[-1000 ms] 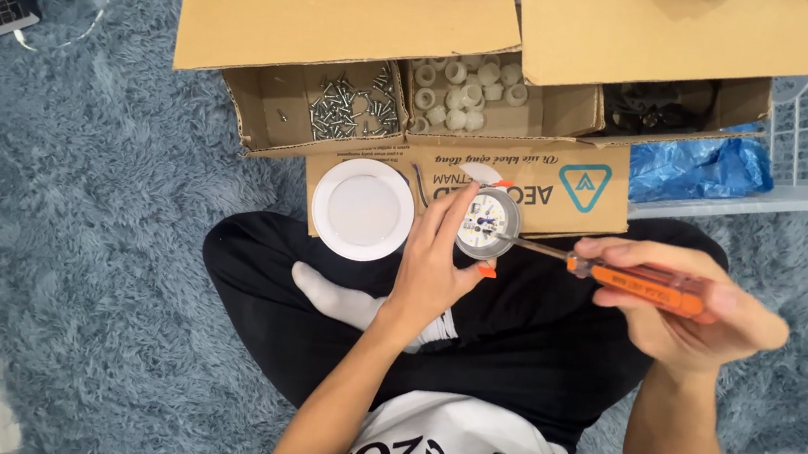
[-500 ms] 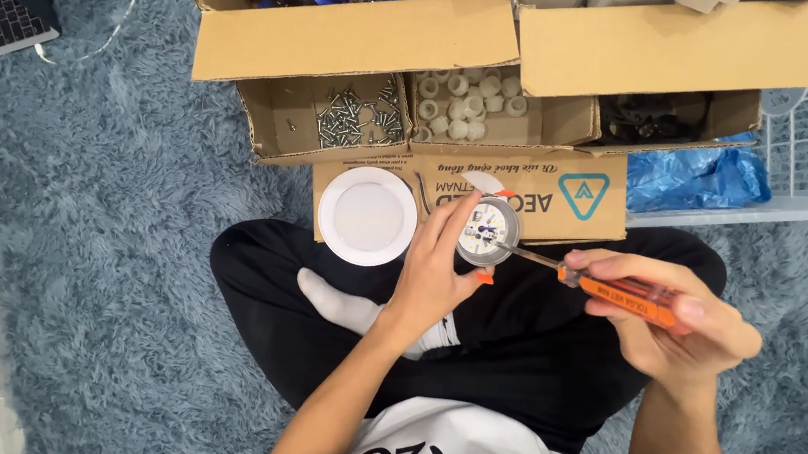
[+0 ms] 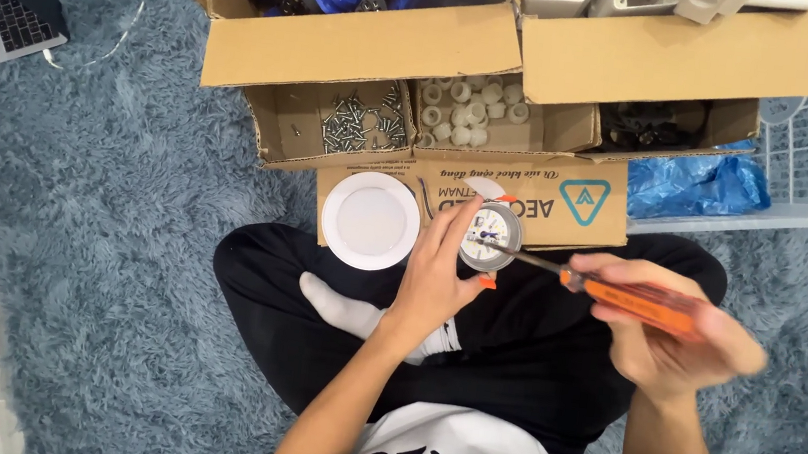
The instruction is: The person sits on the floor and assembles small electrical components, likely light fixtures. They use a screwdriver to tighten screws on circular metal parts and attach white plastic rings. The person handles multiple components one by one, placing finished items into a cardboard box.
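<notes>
The left hand's grip is clamped on a round lamp module above the lap; the right hand clasps an orange screwdriver, tip in the module. Screwing seems unfinished; the white cover lies apart.

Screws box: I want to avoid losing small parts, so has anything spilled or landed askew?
Nothing stands out. The screws sit loosely heaped inside their cardboard compartment, none visible on the rug; the white round cover lies flat.
</notes>
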